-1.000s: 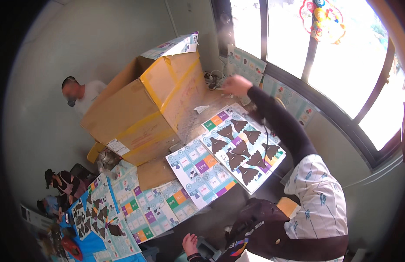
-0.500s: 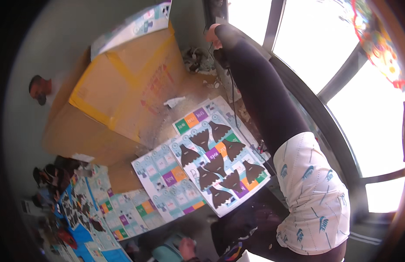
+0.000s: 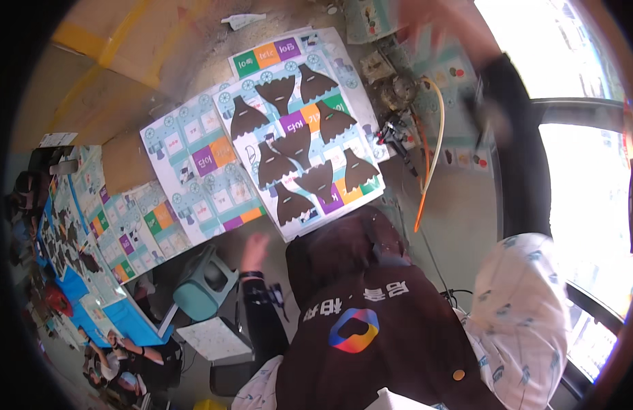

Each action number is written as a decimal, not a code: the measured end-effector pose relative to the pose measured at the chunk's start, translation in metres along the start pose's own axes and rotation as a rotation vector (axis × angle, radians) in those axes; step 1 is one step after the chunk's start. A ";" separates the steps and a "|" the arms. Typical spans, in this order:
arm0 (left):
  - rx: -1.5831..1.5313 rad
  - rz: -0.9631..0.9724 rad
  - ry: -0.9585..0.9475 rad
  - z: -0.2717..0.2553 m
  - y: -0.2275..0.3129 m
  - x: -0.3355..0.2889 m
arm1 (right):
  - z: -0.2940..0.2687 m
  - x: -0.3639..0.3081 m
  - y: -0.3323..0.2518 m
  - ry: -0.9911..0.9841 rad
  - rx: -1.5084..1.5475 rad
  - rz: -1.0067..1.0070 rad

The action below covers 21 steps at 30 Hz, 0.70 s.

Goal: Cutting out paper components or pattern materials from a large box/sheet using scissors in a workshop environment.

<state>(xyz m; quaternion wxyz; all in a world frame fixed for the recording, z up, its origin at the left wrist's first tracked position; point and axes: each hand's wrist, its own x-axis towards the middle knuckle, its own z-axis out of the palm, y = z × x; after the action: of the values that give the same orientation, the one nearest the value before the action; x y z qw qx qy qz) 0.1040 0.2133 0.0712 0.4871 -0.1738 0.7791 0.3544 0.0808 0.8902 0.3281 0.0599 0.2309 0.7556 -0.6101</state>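
Dark brown cut pieces (image 3: 294, 145) with wavy ends lie close-set across a printed board (image 3: 338, 102) on the worktop (image 3: 193, 68), and neither of the person's hands touches them. The left hand (image 3: 256, 251) is just off the worktop's near edge, its fingers loosely extended, apparently holding nothing. The right hand (image 3: 443, 24) is raised beyond the board, on the window (image 3: 569, 41) side; its fingers seem spread, but blur means I cannot tell whether it has hold of anything. The step in hand looks like a reach aside rather than work on the pieces. Handling one would call for pinching its thin-looking edge without dragging its neighbours, and clearing the pale-and-orange tube (image 3: 439, 130).
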 end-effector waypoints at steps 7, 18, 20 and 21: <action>-0.788 0.215 -0.453 0.128 -0.030 0.012 | 0.189 -0.234 0.372 -0.109 -0.941 0.642; -0.329 0.469 0.105 0.070 -0.003 0.018 | 0.277 -0.189 0.348 0.250 0.147 0.497; -0.250 0.499 0.088 0.080 0.003 0.051 | 0.259 -0.176 0.362 0.325 -0.053 0.395; -0.231 0.519 0.153 0.077 0.013 0.059 | 0.258 -0.163 0.350 0.309 -0.304 0.409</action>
<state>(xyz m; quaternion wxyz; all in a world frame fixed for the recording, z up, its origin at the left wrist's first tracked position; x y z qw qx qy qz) 0.1175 0.2825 0.0029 0.2969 -0.0492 0.7866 0.5392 0.3236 0.6523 0.0122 0.0998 0.4570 0.7762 -0.4227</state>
